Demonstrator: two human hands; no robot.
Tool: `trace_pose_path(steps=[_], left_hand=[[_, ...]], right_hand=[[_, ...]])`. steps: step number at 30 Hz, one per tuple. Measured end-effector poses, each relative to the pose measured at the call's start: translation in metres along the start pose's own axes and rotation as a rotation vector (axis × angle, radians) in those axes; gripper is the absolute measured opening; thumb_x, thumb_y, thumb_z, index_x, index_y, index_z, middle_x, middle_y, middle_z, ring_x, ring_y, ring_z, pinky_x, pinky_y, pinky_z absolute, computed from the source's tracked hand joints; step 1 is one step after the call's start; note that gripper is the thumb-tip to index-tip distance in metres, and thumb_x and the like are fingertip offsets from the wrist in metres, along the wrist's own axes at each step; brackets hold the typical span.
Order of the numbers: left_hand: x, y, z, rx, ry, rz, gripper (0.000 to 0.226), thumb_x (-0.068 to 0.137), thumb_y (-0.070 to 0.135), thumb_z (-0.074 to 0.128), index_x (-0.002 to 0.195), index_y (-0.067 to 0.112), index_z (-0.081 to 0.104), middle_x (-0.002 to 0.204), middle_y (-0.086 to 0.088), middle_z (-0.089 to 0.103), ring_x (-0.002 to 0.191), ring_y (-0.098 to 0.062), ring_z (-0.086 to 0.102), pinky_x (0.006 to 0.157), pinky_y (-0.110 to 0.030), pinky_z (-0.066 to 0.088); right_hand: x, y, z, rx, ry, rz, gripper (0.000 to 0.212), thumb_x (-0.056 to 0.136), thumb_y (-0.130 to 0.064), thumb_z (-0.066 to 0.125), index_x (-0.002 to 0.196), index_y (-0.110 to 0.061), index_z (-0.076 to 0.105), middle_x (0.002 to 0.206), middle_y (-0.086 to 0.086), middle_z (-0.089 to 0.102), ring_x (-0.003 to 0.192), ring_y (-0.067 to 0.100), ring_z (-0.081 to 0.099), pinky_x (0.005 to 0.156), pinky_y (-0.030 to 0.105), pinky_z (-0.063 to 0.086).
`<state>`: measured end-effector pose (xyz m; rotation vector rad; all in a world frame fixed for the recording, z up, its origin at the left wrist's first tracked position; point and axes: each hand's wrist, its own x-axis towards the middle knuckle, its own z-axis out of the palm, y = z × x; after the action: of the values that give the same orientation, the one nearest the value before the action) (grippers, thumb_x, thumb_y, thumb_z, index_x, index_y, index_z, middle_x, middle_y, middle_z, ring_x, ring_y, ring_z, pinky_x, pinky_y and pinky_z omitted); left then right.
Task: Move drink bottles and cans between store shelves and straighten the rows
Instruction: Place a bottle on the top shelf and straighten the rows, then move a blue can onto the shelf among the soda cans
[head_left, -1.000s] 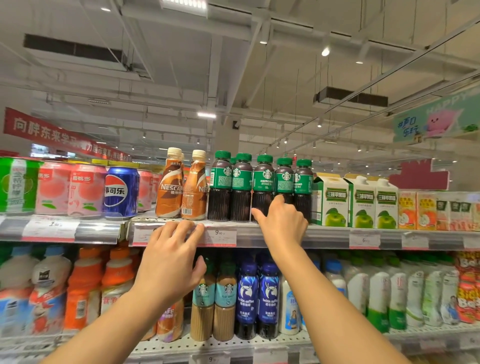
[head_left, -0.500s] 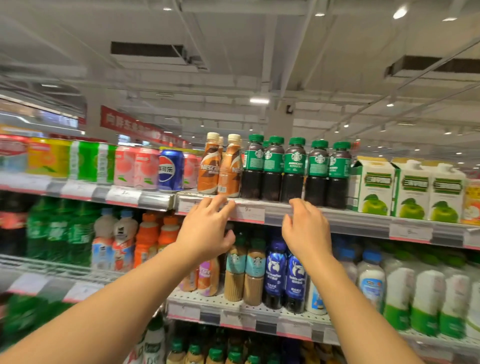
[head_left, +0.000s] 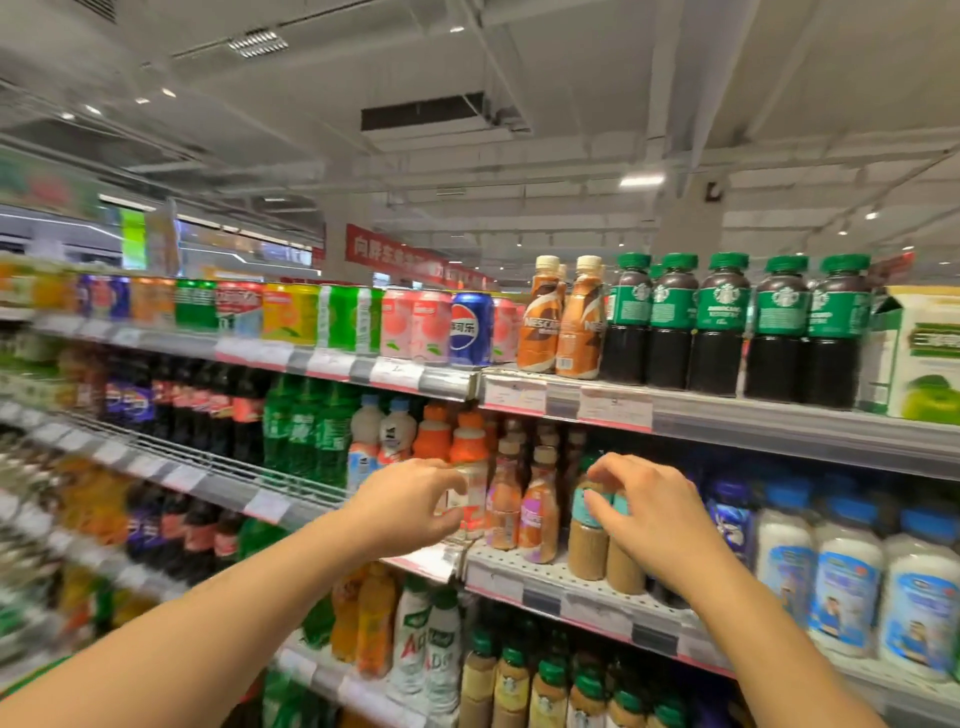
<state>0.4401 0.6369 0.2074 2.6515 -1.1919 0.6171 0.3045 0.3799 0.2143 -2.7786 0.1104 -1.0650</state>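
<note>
Both hands are at the middle shelf (head_left: 545, 577) right now. The left hand (head_left: 410, 501) has its fingers curled around the orange bottle (head_left: 470, 467) that stands at the shelf's front edge, thumb low and fingers high. It looks like the grip is just closing, though blur makes it hard to say how firm it is. The right hand (head_left: 649, 512) has fingertips pinched on the upper part of the tan coffee bottles (head_left: 589, 540), also at the front edge, just beside the small peach bottles (head_left: 519, 512).

My guess is that this is the straightening step. To do it well I'd hold each bottle low on the body rather than near the cap, so it slides without tipping, and turn the labels to face out.

Room is tight. The bottles stand shoulder to shoulder, and the top shelf (head_left: 727, 415) with its price strip hangs close above the caps, so lifting straight up won't get far. Sliding forward over the front lip is the easier way out. The blue coffee bottle (head_left: 730, 519) and the white milk bottles (head_left: 847, 571) crowd the right side, so any nudge that way could knock a neighbour. The front edge has little spare ledge, so pull slowly.
</note>
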Motion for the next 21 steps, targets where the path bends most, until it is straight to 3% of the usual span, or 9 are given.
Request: trace_pose_path(steps=[8, 13, 21], left_hand=[[-0.036, -0.116, 0.008, 0.011, -0.055, -0.076, 0.041, 0.097, 0.049, 0.053, 0.133, 0.031, 0.062, 0.136, 0.014, 0.063, 0.126, -0.01, 0.057, 0.101, -0.032, 0.049], [-0.023, -0.18, 0.0, -0.049, 0.053, -0.011, 0.04, 0.097, 0.045, 0.055, 0.135, 0.031, 0.06, 0.136, 0.013, 0.062, 0.123, -0.008, 0.056, 0.102, -0.031, 0.049], [0.027, -0.224, -0.008, -0.211, 0.266, 0.137, 0.057, 0.094, 0.04, 0.058, 0.148, 0.029, 0.047, 0.154, 0.008, 0.044, 0.142, -0.015, 0.036, 0.114, -0.039, 0.04]], right_hand=[[0.008, -0.056, 0.034, 0.038, -0.278, -0.016, 0.021, 0.091, -0.046, 0.066, 0.109, -0.034, 0.07, 0.095, -0.011, 0.074, 0.09, 0.005, 0.066, 0.085, 0.034, 0.054], [0.03, -0.096, 0.052, 0.032, -0.266, 0.039, 0.018, 0.092, -0.043, 0.067, 0.109, -0.037, 0.07, 0.096, -0.02, 0.07, 0.089, -0.005, 0.064, 0.083, 0.026, 0.056], [0.088, -0.148, 0.064, -0.075, -0.099, 0.098, 0.027, 0.091, -0.045, 0.067, 0.115, -0.034, 0.069, 0.1, -0.019, 0.073, 0.092, -0.002, 0.067, 0.089, 0.032, 0.058]])
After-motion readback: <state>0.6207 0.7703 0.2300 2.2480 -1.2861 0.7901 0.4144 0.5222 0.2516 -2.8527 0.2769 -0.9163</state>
